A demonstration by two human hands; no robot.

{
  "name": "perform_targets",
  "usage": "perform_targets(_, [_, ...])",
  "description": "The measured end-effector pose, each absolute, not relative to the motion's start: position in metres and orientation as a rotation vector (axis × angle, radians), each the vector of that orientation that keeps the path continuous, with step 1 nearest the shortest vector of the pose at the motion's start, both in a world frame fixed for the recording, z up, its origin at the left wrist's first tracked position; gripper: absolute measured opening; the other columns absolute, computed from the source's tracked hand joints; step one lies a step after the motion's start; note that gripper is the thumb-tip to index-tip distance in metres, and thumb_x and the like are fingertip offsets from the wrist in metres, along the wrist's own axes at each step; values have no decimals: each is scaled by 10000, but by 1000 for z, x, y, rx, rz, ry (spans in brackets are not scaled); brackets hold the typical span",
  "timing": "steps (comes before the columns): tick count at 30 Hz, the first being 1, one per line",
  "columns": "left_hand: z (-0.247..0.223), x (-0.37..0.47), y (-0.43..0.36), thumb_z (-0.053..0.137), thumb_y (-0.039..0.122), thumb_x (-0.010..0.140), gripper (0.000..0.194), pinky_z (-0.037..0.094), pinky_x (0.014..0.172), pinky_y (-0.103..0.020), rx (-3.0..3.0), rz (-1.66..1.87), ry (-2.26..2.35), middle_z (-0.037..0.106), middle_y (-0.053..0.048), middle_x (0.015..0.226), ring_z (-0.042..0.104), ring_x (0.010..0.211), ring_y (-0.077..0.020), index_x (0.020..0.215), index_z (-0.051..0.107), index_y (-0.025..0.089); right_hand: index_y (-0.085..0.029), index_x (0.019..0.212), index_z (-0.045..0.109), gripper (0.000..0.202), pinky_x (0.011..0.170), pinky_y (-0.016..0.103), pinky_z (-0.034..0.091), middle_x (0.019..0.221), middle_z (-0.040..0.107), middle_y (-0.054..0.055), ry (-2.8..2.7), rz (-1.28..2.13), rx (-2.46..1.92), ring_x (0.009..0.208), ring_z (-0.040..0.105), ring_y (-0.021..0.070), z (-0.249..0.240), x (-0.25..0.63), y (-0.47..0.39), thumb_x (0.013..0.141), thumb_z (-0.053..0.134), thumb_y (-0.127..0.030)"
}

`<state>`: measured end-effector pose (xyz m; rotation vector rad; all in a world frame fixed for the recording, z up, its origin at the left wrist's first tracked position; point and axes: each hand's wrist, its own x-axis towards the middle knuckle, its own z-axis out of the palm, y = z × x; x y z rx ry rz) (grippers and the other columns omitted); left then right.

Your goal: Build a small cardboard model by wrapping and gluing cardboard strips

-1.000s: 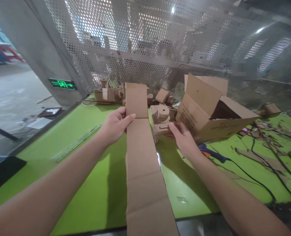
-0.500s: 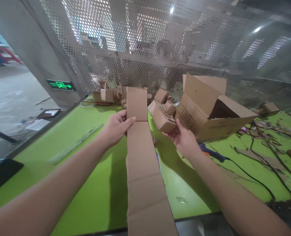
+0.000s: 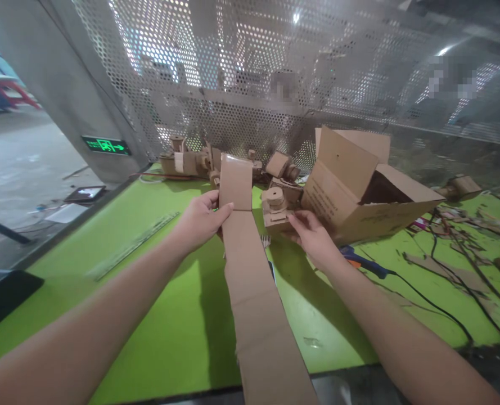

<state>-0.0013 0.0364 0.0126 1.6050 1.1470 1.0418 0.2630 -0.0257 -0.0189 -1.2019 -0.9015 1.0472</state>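
A silver wall full of holes (image 3: 241, 107) stands behind the big box, and a green tabletop (image 3: 161, 332) lies under it. The big box (image 3: 351, 214) has its flaps up, so you can see a bit of its dark inside. Left of the box is a long cardboard strip (image 3: 256, 304). Its near end hangs past the tabletop's front edge, maybe because it is so long.

The left hand (image 3: 203, 219), left of the box, pinches the strip. Its thumb lies on top, close to the fold line, perhaps so the far end doesn't flop. I can't see all the fingers underneath.

The right hand (image 3: 311, 233) is just in front of the box's left side. It holds a small cardboard block (image 3: 276, 215) with a round stack on top. The block sits between the box and the strip. The hand grips only the right edge, with the thumb on top, perhaps so the round part is easy to see.

A blue tool (image 3: 370, 265) with a cord, maybe a glue gun, lies in front of the box, easy for the right hand to reach. Left of the box, a tiny thing with prongs (image 3: 265, 241) peeks out by the strip. I can't tell what it is.
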Motion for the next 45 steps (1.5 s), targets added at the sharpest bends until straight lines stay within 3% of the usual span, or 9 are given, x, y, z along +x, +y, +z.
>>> perform_targets(8, [12, -2, 36, 733, 402, 893, 371, 581, 436, -296, 1604, 957, 1209, 808, -118, 977, 746, 637, -242, 1168, 731, 153, -250, 950, 640, 382, 853, 398, 695, 1121, 668, 22, -889, 1010, -1207, 1098, 678, 224, -25, 265, -22, 767, 887, -476])
perform_targets(16, [5, 4, 32, 716, 371, 867, 365, 627, 447, -366, 1581, 848, 1216, 811, -117, 941, 772, 635, -295, 1180, 719, 181, -276, 1018, 636, 334, 852, 345, 675, 1113, 706, 11, -1027, 935, -1088, 1059, 697, 201, -13, 256, -32, 877, 799, -532])
perform_targets(20, [11, 16, 16, 664, 317, 873, 317, 603, 422, -354, 1516, 795, 1206, 803, -103, 911, 765, 617, -294, 1164, 680, 192, -280, 1070, 586, 292, 866, 318, 642, 1087, 702, 17, -1218, 858, -1068, 975, 704, 177, -7, 249, -44, 946, 755, -484])
perform_targets(24, [16, 27, 1, 687, 253, 830, 297, 586, 412, -349, 1442, 810, 1139, 789, -78, 851, 750, 577, -286, 1121, 648, 205, -272, 1098, 583, 337, 925, 312, 611, 1308, 656, 65, -1419, 781, -1123, 1097, 677, 195, -5, 246, -54, 917, 805, -450])
perform_targets(28, [19, 34, -5, 718, 216, 794, 242, 546, 388, -319, 1415, 816, 1102, 780, -60, 794, 719, 535, -260, 1023, 640, 210, -275, 1144, 616, 386, 899, 321, 620, 1142, 696, 43, -1445, 806, -1102, 1027, 683, 203, -5, 248, -56, 885, 835, -460])
perform_targets(36, [15, 36, -6, 707, 291, 853, 262, 518, 425, -273, 1391, 845, 1035, 749, -34, 833, 721, 615, -229, 1093, 644, 207, -301, 1334, 687, 417, 1013, 381, 617, 1327, 723, 66, -1488, 819, -1051, 1227, 689, 252, -2, 250, -54, 945, 768, -427])
perform_targets(40, [7, 37, -2, 665, 316, 896, 298, 568, 533, -280, 1292, 862, 974, 781, -42, 948, 752, 725, -223, 1183, 643, 241, -309, 1424, 672, 454, 1047, 416, 612, 1403, 709, 64, -1531, 791, -1071, 1263, 684, 265, 4, 250, -56, 982, 719, -402])
perform_targets(43, [6, 42, -2, 664, 292, 882, 325, 607, 614, -308, 1096, 909, 946, 796, -40, 968, 766, 768, -229, 1203, 642, 257, -308, 1450, 654, 475, 1032, 434, 624, 1388, 724, 65, -1522, 829, -1070, 1227, 708, 266, 5, 248, -58, 987, 713, -396])
perform_targets(45, [8, 46, -4, 662, 363, 913, 338, 625, 631, -337, 969, 923, 914, 807, -58, 992, 776, 781, -248, 1229, 651, 245, -299, 1465, 636, 488, 1009, 448, 635, 1328, 754, 71, -1513, 878, -1068, 1147, 742, 261, 6, 246, -60, 991, 711, -387])
